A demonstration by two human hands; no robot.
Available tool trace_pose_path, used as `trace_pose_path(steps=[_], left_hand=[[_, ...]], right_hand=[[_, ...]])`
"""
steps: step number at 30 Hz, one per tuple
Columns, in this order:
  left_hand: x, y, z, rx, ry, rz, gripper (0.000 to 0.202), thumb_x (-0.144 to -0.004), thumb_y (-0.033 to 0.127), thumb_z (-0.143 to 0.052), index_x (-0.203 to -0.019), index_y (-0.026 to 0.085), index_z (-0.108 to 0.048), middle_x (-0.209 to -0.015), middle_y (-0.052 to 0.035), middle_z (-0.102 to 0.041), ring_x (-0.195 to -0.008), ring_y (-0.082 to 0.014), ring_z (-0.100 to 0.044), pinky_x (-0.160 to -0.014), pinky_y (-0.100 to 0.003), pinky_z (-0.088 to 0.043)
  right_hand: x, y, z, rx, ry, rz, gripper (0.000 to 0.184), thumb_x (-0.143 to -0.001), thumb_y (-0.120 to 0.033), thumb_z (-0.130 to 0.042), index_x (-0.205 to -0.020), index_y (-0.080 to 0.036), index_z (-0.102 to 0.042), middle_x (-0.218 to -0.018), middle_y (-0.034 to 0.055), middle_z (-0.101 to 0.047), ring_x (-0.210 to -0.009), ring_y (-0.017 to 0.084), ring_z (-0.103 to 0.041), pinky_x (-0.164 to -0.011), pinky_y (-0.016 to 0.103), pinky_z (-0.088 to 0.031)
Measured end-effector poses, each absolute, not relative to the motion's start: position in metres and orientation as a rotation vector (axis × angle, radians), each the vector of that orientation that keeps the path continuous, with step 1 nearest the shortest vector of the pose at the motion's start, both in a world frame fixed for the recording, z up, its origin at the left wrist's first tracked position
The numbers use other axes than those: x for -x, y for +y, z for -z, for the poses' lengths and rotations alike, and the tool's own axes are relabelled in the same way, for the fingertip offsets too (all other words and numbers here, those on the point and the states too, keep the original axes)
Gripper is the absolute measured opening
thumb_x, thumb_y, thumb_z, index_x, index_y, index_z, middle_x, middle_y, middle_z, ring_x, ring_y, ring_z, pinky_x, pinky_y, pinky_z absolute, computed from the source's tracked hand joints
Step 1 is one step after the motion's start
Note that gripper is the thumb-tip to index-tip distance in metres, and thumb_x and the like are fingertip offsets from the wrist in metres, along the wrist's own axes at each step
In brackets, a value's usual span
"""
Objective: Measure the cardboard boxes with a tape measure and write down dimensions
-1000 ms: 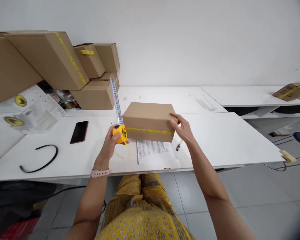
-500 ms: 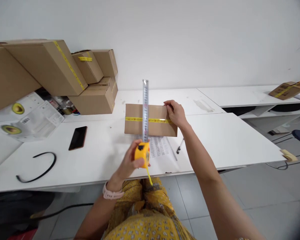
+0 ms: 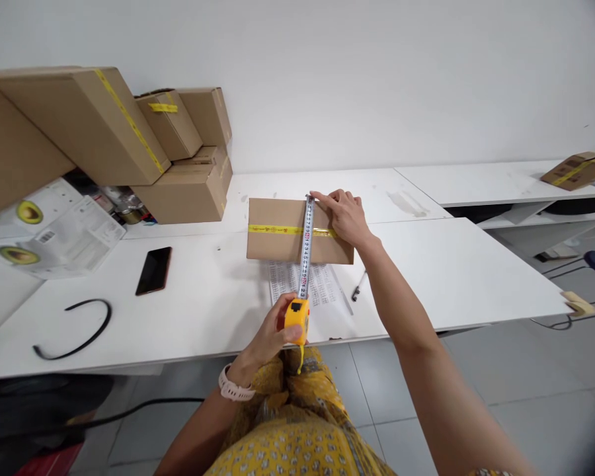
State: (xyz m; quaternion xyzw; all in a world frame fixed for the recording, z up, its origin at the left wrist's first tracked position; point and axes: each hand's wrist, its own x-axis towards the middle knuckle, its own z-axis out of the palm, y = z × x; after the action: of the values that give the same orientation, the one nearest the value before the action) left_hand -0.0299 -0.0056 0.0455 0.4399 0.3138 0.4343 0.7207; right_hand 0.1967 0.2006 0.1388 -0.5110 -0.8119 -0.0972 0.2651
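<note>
Here | left hand [image 3: 269,336]: closed round one tape measure [image 3: 296,321] | right hand [image 3: 348,217]: half-open, touching one box [image 3: 274,248] | one phone [image 3: 153,270]

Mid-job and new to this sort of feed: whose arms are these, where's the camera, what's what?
No machine here: these are a person's bare hands. One camera worn on the head, looking forward and down, takes every picture. The left hand holds a yellow tape measure; its blade stretches across a cardboard box. The right hand is at the box, its index finger reaching the blade's far end. On the white table lie a printed sheet, partly hidden by the box, a pen, a smartphone and a black curved band.
</note>
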Motion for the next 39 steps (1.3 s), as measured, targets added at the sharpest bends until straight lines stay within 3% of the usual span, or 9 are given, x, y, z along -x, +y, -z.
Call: trace_pose_path(steps=[7,15,21,26,30,34,39], left_hand=[[0.030,-0.006,-0.022,-0.925,0.734,-0.912,0.069,-0.072,0.040,-0.086,-0.130,0.029,-0.051,-0.134,-0.0090,-0.057,-0.088,-0.0171,-0.063,-0.074,-0.034,-0.060],[0.036,0.008,0.001,-0.986,0.779,-0.882,0.077,-0.072,0.036,-0.085,-0.139,0.029,-0.048,-0.132,-0.0101,-0.058,-0.094,-0.0192,-0.064,-0.079,-0.036,-0.060],[0.035,0.012,0.000,-0.990,0.788,-0.874,0.080,-0.071,0.035,-0.087,-0.140,0.028,-0.046,-0.127,-0.0095,-0.061,-0.096,-0.0204,-0.065,-0.080,-0.037,-0.060],[0.042,0.001,0.002,-0.993,0.762,-0.922,0.081,-0.072,0.038,-0.086,-0.141,0.030,-0.044,-0.125,-0.0083,-0.061,-0.092,-0.0204,-0.068,-0.078,-0.036,-0.060],[0.058,-0.012,0.013,-1.029,0.818,-1.005,0.084,-0.073,0.042,-0.086,-0.143,0.031,-0.041,-0.132,-0.0095,-0.059,-0.097,-0.0229,-0.069,-0.083,-0.039,-0.059],[0.069,-0.016,0.023,-1.107,0.872,-0.905,0.084,-0.072,0.039,-0.087,-0.142,0.027,-0.042,-0.128,-0.0104,-0.062,-0.100,-0.0228,-0.068,-0.092,-0.042,-0.056],[0.073,-0.014,0.027,-1.161,0.864,-0.839,0.090,-0.070,0.042,-0.088,-0.144,0.025,-0.040,-0.129,-0.0128,-0.062,-0.104,-0.0270,-0.069,-0.093,-0.045,-0.055]], right_hand=[[-0.199,0.205,-0.133,1.374,-2.217,0.303,0.056,-0.096,-0.016,-0.043,-0.145,-0.040,-0.057,-0.118,0.0094,-0.056,-0.102,0.028,-0.047,-0.087,0.043,-0.034],[-0.199,0.206,-0.134,1.374,-2.225,0.296,0.053,-0.096,-0.021,-0.044,-0.145,-0.038,-0.057,-0.118,0.0099,-0.055,-0.101,0.029,-0.046,-0.086,0.043,-0.034],[-0.197,0.205,-0.138,1.398,-2.194,0.240,0.051,-0.100,-0.023,-0.034,-0.142,-0.036,-0.059,-0.117,0.0105,-0.056,-0.102,0.029,-0.047,-0.087,0.045,-0.034],[-0.193,0.200,-0.140,1.500,-2.151,0.248,0.050,-0.104,-0.040,-0.029,-0.147,-0.028,-0.053,-0.116,0.0132,-0.060,-0.106,0.031,-0.048,-0.093,0.049,-0.035],[-0.189,0.191,-0.135,1.504,-2.133,0.273,0.058,-0.100,-0.061,-0.035,-0.136,-0.022,-0.059,-0.119,0.0152,-0.062,-0.113,0.035,-0.047,-0.099,0.052,-0.034],[-0.189,0.173,-0.127,1.453,-2.123,0.281,0.062,-0.099,-0.068,-0.033,-0.134,-0.023,-0.059,-0.121,0.0150,-0.062,-0.116,0.035,-0.048,-0.103,0.054,-0.032],[-0.191,0.137,-0.107,1.442,-2.117,0.286,0.066,-0.098,-0.071,-0.033,-0.138,-0.024,-0.057,-0.130,0.0165,-0.059,-0.121,0.037,-0.048,-0.105,0.054,-0.030]])
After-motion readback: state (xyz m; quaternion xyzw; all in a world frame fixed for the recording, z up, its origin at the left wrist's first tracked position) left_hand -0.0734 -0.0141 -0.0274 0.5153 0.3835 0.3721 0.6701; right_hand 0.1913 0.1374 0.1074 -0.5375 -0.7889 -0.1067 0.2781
